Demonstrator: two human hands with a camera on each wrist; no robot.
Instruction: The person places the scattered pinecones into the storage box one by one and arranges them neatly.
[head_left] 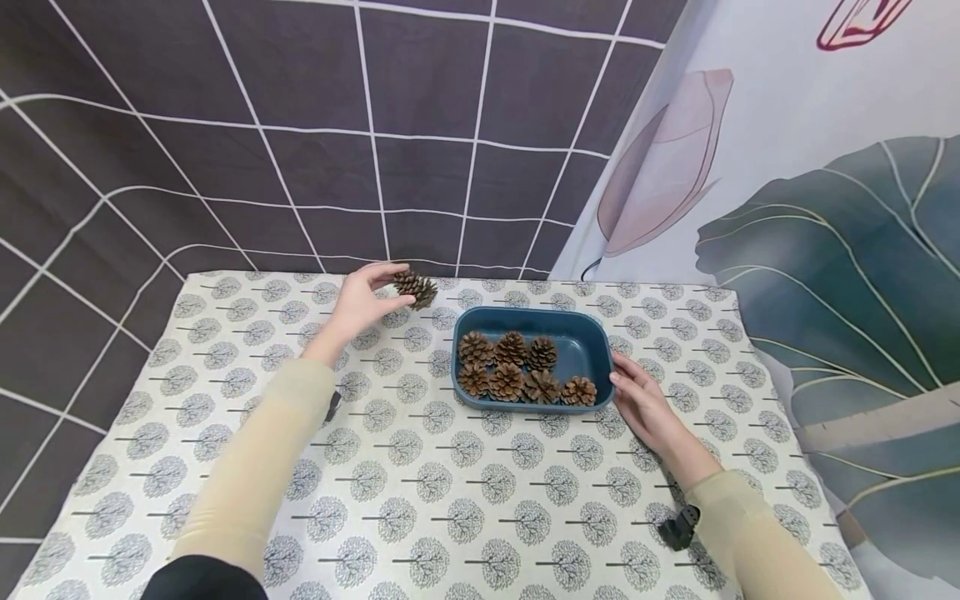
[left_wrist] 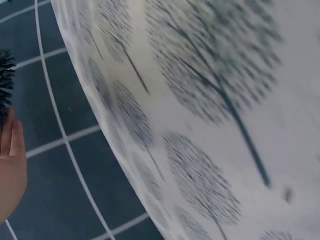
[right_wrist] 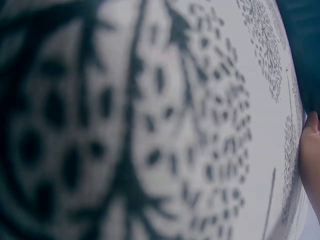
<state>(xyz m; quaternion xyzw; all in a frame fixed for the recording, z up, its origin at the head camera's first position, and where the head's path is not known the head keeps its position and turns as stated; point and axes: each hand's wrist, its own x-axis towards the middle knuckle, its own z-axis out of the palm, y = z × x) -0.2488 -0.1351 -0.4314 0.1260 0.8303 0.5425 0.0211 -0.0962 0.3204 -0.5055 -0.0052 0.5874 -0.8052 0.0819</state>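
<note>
My left hand pinches a brown pine cone between thumb and fingers, above the back of the table and left of the tray. In the left wrist view the pine cone and part of the hand show at the left edge. A dark blue rectangular tray holds several pine cones in two rows, mostly at its left and front. Against its right end rests my right hand, fingers fairly straight and touching the wall. The right wrist view catches just a bit of this hand beside the tray.
A white cloth with grey tree prints covers the table. Behind the table's back edge hangs a dark grey curtain with white grid lines. On the right is a pale curtain with large leaf and petal shapes.
</note>
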